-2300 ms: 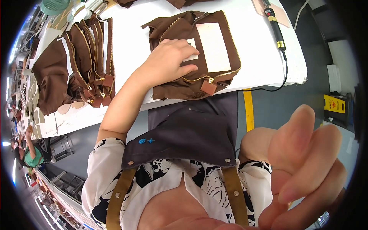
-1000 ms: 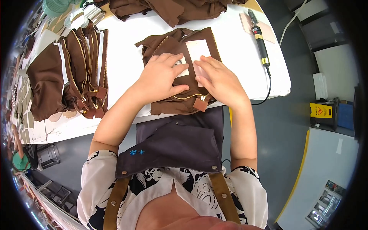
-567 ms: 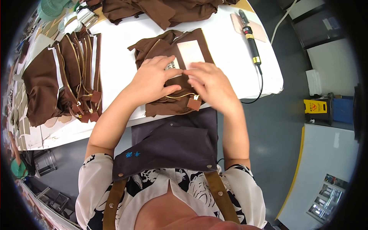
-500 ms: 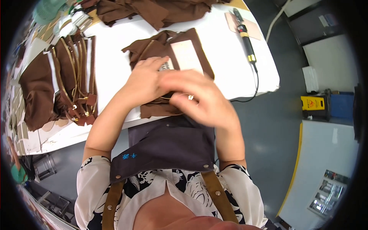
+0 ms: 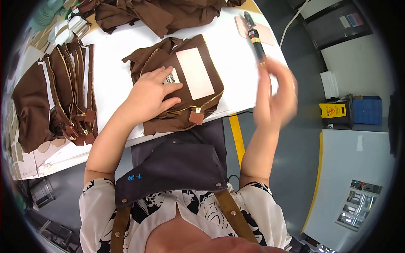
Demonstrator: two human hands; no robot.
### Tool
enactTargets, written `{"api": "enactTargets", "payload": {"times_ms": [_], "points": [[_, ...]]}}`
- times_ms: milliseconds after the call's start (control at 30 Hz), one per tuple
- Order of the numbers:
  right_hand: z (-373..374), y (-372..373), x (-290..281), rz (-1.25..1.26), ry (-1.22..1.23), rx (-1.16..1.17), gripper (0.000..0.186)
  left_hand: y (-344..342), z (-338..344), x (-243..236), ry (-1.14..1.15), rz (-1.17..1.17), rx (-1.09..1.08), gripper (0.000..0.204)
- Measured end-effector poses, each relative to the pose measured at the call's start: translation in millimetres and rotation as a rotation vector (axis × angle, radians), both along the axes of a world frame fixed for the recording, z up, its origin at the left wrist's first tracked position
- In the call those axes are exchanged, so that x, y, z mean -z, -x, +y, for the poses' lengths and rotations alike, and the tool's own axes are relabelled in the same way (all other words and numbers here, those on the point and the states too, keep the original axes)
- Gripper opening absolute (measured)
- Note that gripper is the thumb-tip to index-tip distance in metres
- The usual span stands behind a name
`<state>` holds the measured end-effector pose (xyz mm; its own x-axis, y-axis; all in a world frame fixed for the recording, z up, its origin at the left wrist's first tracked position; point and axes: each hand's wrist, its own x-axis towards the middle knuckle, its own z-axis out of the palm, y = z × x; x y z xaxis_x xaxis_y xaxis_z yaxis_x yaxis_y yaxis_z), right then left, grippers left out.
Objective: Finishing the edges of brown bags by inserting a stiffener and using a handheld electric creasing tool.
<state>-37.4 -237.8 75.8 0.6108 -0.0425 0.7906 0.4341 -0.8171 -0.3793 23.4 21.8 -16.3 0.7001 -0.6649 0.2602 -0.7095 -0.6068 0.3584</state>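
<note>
My left hand (image 5: 149, 95) lies with its fingers apart on a brown zippered fabric piece (image 5: 206, 57), over a small white printed label (image 5: 173, 76). A larger cream rectangle (image 5: 195, 74) shows beside that label, and a brown tab (image 5: 196, 118) hangs from the gold zipper's pull. My right hand (image 5: 274, 95), smeared by motion, is right of the piece, its fingertips at the lower end of a black corded pen-like tool (image 5: 255, 40). I cannot make out whether they grip it. The tool's upper part is over a pale pink pad (image 5: 266, 37).
A stack of brown zippered pieces (image 5: 33, 97) lies at the left, and brown fabric (image 5: 160, 17) is heaped along the back of the white table (image 5: 112, 63). A yellow warning sign (image 5: 332, 110) and blue bin (image 5: 367, 110) stand beyond the right edge.
My right hand has moved off the fabric piece, rightward to the lower end of the pen-like tool. My left hand stays on the piece. The whole view has shifted.
</note>
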Motion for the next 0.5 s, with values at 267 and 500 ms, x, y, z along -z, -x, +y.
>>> {"api": "enactTargets", "payload": {"times_ms": [267, 500], "points": [[-106, -129, 100, 0.861, 0.227, 0.573, 0.050, -2, 0, -1, 0.012, 0.074, -0.001, 0.049], [-109, -131, 103, 0.743, 0.233, 0.623, 0.043, -3, 1, 1, -0.021, 0.156, 0.063, 0.035]]}}
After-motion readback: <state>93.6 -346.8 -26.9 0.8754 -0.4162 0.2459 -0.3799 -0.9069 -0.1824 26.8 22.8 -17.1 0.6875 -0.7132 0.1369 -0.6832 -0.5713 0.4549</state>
